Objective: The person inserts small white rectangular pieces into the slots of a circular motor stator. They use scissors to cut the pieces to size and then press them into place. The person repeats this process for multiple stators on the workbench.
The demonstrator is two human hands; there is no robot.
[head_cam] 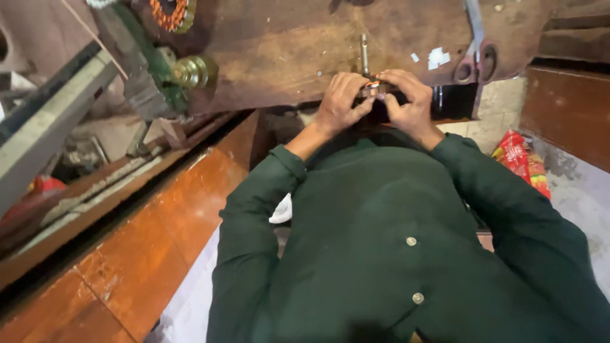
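Your left hand (340, 101) and right hand (408, 101), wrists bent inward, both pinch a small copper-wound part (373, 87) at the far workbench (286, 44) edge.

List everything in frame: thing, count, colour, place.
workbench: 1, brown wood, worn, top centre
small part: 1, metallic with orange, between both hands at the bench edge
metal rod: 1, grey, upright just above the part
scissors: 1, grey metal, on the bench, top right
coil: 1, orange wire, top left
brass fitting: 1, yellowish, on a green machine, top left
packet: 1, red, on the floor at right
wooden boards: several, orange-brown, lower left
shirt: 1, dark green, buttoned
left hand: 1, on the part
right hand: 1, on the part
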